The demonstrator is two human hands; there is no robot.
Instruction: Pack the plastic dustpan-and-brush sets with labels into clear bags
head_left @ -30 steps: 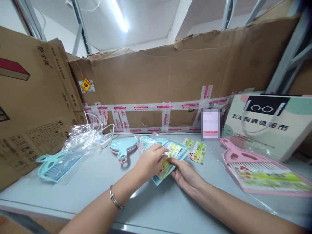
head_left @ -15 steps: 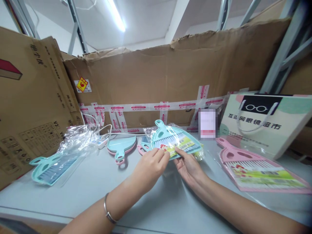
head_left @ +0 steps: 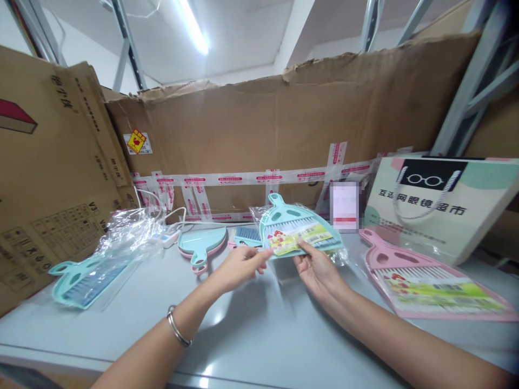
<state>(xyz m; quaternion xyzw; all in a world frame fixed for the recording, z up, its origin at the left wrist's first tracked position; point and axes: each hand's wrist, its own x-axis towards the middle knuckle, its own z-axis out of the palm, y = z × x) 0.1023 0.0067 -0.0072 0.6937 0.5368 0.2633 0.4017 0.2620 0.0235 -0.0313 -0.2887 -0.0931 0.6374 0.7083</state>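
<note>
A teal dustpan and brush set (head_left: 298, 229) in a clear bag, with a yellow-green label, is tilted up above the table. My right hand (head_left: 320, 273) grips its lower edge, thumb on the front and fingers underneath. At its lower left corner is my left hand (head_left: 243, 268), thumb stretched out and fingers loosely bent apart from it. The left thumb tip reaches the bag's edge; whether it touches cannot be made out. Behind my left hand, a brush with blue bristles (head_left: 248, 235) is partly hidden.
A teal dustpan (head_left: 203, 243) rests on a pink one at centre left. Farther left is a bagged teal set (head_left: 91, 281); a pink set (head_left: 438, 281) lies right. Cardboard boxes (head_left: 243, 124), a paper bag (head_left: 430, 210) and a blurred card (head_left: 346, 206) border the grey table (head_left: 251, 335).
My left hand has let go of the bagged set and drawn back left, its fingers opening. The set has shifted slightly right and up in my right hand.
</note>
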